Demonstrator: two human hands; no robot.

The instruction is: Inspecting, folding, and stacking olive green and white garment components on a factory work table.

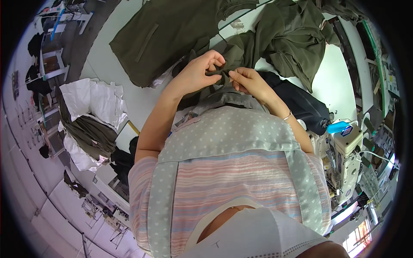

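Observation:
Both my hands are at an olive-green garment (238, 49) at the near edge of the white table. My left hand (201, 72) curls around a fold of it, with the thumb below and the fingers above. Close beside it, my right hand (251, 82) pinches the same cloth between thumb and forefinger. The bit of cloth at the fingertips is dark and partly hidden. The garment's bunched part spreads away to the far right. A flatter olive-green garment piece (165, 36) with a long narrow welt lies left of it.
Crumpled white paper (97, 101) and more olive cloth (88, 133) lie at the left. Dark cloth (297, 96) lies by my right forearm. A sewing machine (346, 155) with a bright blue object (338, 127) on it stands at the right. The white tabletop (107, 56) shows around the cloth.

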